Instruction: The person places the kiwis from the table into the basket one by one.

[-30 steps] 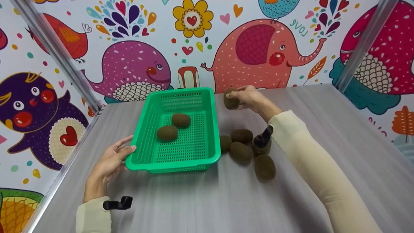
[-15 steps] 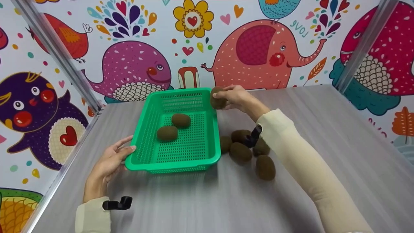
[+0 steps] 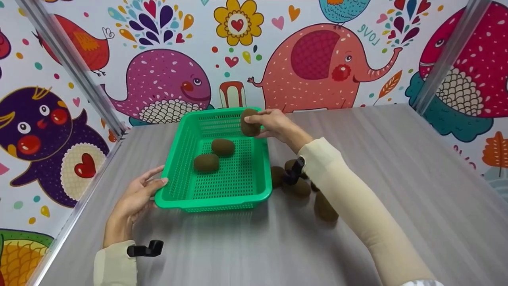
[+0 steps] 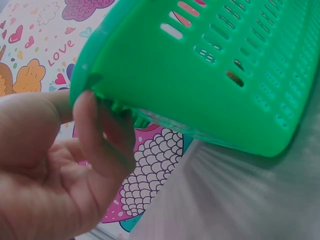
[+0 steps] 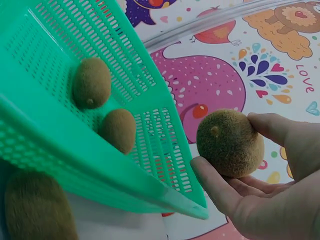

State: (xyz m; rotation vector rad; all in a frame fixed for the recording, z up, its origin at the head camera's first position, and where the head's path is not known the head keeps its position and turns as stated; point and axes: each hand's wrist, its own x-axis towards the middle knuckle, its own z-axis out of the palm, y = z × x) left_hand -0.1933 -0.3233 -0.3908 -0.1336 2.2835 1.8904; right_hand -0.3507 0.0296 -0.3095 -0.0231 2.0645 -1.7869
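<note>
A green plastic basket (image 3: 222,203) stands on the table with two brown kiwis, one kiwi (image 3: 223,147) behind the other kiwi (image 3: 206,163). My left hand (image 3: 133,196) grips the basket's near left corner, thumb on the rim and fingers curled beneath it, as the left wrist view shows. A third kiwi (image 3: 250,123) is held between the thumb and fingers of my right hand (image 3: 276,125), above the basket's far right corner. The right wrist view shows this held kiwi (image 5: 230,143) apart from the basket rim.
Several loose kiwis (image 3: 297,188) lie on the grey table (image 3: 222,250) just right of the basket, partly hidden under my right forearm. A patterned wall (image 3: 238,67) rises behind the table, with metal posts at both corners.
My right hand has carried its kiwi leftward, from right of the basket to over its far right corner. The left hand and the basket have stayed put.
</note>
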